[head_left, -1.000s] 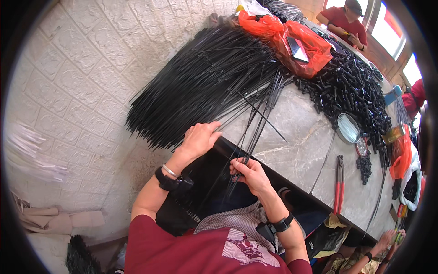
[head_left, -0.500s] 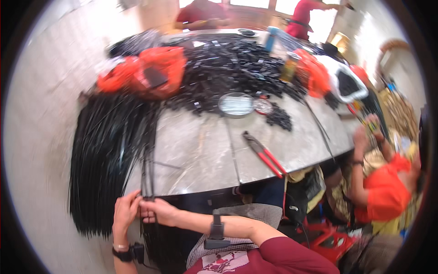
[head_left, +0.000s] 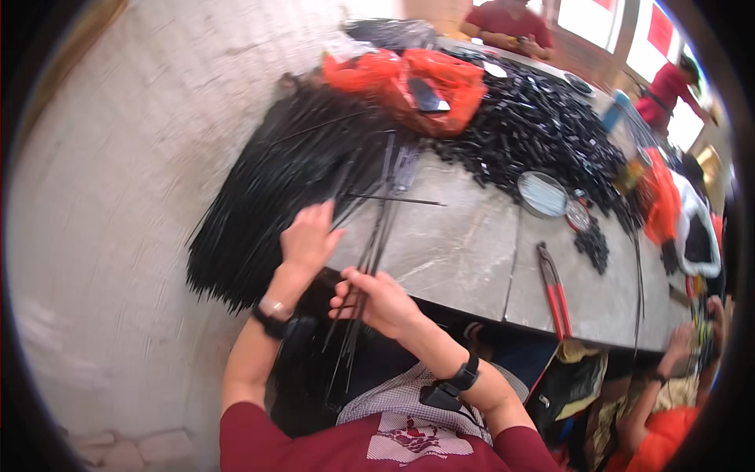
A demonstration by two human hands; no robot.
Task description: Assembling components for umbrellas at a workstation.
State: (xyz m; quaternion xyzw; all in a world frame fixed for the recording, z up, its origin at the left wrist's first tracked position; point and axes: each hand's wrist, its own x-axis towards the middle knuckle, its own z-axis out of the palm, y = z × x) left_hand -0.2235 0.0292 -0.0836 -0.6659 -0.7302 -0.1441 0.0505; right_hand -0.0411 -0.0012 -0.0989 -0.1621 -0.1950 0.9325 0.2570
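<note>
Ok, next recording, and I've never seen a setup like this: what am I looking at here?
There is no machine: these are a person's bare hands. Every picture comes from a fisheye camera worn on that person's head, looking down, so straight edges bend. The right hand holds several thin black strips. The left hand is beside a large pile of similar strips; blur hides whether it grips any. The grey table also bears a heap of short black pieces, an orange bag with a dark flat object on it, a round dish and red-handled pliers.

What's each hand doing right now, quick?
Left hand: by the black strip pile; blurred, can't tell if gripping.
Right hand: closed, holding thin black strips.
</note>
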